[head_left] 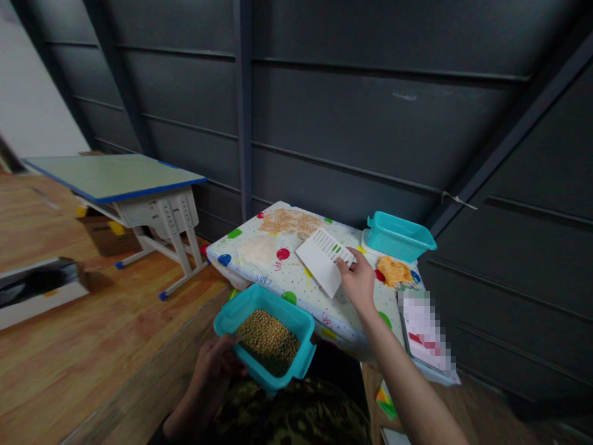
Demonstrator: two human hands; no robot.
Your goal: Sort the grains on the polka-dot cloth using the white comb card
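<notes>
My left hand (218,360) grips the near left rim of a turquoise plastic container (303,324), held over my lap below the table's front edge. Dried peas or soybeans (269,337), yellowish and partly greenish in shadow, lie in it. My right hand (357,278) pinches the right end of a white printed card (319,262) above the table. Behind the card, tan grains (290,221) are spread over the balloon-patterned tablecloth (250,232). A pale patch of powder or fine grain (259,249) lies to the left of the card.
A second turquoise container (401,238) stands at the table's back right, with a crumpled orange cloth (393,271) before it. A partly blurred booklet or tablet (424,334) lies at the right edge. A desk (120,176) stands left, and a dark panelled wall (333,111) rises behind.
</notes>
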